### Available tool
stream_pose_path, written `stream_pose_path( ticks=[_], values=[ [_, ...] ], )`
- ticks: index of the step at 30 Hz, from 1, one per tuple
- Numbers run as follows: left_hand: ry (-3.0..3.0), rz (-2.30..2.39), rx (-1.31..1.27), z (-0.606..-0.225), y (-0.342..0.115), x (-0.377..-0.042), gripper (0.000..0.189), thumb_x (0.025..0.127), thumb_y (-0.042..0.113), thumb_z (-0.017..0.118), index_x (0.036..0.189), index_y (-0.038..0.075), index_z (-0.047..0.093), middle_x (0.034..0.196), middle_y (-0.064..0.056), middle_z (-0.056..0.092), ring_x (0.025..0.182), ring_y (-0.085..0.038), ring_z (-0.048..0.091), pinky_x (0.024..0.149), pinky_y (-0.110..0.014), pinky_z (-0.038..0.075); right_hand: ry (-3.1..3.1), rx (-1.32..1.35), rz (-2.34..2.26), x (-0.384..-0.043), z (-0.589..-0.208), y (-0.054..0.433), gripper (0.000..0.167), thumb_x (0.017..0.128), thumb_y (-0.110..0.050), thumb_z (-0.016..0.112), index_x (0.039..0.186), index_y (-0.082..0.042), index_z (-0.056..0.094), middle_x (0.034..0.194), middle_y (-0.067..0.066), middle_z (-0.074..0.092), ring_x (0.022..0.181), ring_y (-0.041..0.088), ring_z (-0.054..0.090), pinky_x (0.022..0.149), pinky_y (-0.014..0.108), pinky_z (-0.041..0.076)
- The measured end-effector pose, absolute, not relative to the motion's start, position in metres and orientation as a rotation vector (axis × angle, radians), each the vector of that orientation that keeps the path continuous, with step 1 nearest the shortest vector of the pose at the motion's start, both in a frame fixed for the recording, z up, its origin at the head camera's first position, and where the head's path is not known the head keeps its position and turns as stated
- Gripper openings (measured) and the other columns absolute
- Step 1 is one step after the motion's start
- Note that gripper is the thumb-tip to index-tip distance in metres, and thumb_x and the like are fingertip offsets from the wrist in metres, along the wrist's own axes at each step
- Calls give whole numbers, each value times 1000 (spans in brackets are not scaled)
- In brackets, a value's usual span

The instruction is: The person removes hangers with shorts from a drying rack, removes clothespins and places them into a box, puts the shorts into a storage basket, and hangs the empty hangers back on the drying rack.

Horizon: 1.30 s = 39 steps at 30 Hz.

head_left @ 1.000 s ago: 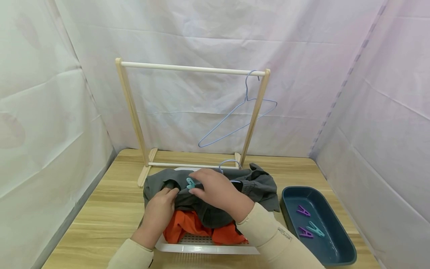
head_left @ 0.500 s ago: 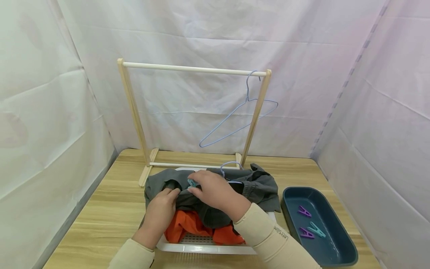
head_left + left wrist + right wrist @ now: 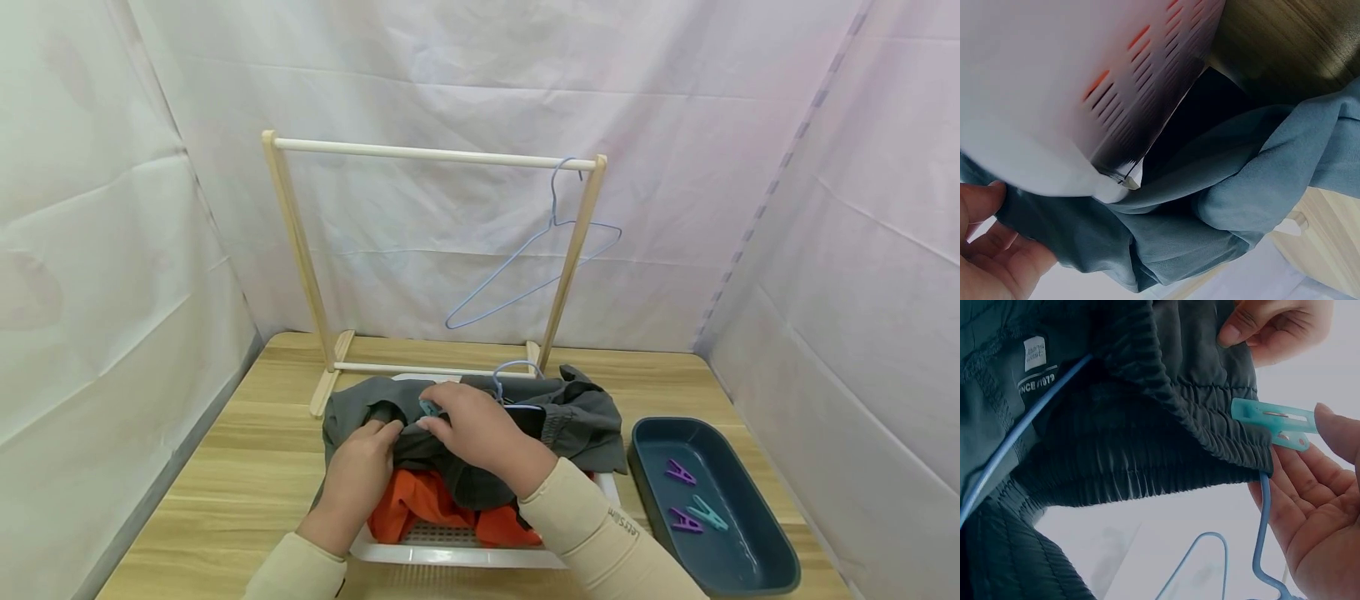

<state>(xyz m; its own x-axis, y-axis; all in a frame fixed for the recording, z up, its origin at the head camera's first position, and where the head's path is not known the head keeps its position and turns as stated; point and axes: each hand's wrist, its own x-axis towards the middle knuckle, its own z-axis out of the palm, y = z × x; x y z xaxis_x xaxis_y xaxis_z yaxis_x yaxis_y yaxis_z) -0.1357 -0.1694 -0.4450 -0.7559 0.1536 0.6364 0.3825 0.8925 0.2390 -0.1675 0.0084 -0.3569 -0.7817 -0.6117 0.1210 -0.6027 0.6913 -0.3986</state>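
Note:
Dark grey elastic-waist pants (image 3: 581, 421) lie bunched across a white basket (image 3: 442, 557), a light-blue wire hanger (image 3: 1041, 406) inside their waistband. My left hand (image 3: 362, 467) pinches the cloth just left of the right hand; in the right wrist view its thumb and curled fingers hold the fabric beside the waistband. My right hand (image 3: 480, 425) pinches a teal clothespin (image 3: 1272, 419) between thumb and fingers. The clothespin's jaws sit over the waistband's edge, beside the hanger wire. In the head view the right hand largely covers the clothespin.
Orange cloth (image 3: 420, 500) lies in the basket beneath the pants. A wooden rack (image 3: 435, 155) stands behind, with another blue hanger (image 3: 510, 258) on its right end. To the right, a dark blue tray (image 3: 738, 533) holds purple clothespins (image 3: 681, 472) and a teal one (image 3: 707, 512).
The right hand's fingers have closed in over the teal clothespin, which shows less in the head view now. The left hand keeps its hold on the pants, almost still.

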Motion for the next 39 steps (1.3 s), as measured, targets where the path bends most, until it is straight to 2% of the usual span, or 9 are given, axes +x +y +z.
stream_pose_path(
  ticks=[20, 39],
  values=[
    [-2440, -459, -375, -445, -169, -137, 26, 73, -10, 75, 96, 2, 71, 81, -11, 64, 73, -27, 65, 62, -37, 58, 2988, -1088, -798, -167, -370, 5, 24, 95, -24, 60, 113, -8, 65, 106, 5, 67, 91, 17, 64, 77, 28, 53],
    [-2428, -451, -382, -445, -168, -138, 27, 70, -13, 74, 93, 0, 71, 82, -11, 66, 73, -26, 65, 63, -36, 57, 3036, -1149, -861, -167, -373, 7, 18, 95, -20, 62, 107, -7, 67, 100, 5, 68, 87, 17, 64, 74, 27, 54]
  ],
)
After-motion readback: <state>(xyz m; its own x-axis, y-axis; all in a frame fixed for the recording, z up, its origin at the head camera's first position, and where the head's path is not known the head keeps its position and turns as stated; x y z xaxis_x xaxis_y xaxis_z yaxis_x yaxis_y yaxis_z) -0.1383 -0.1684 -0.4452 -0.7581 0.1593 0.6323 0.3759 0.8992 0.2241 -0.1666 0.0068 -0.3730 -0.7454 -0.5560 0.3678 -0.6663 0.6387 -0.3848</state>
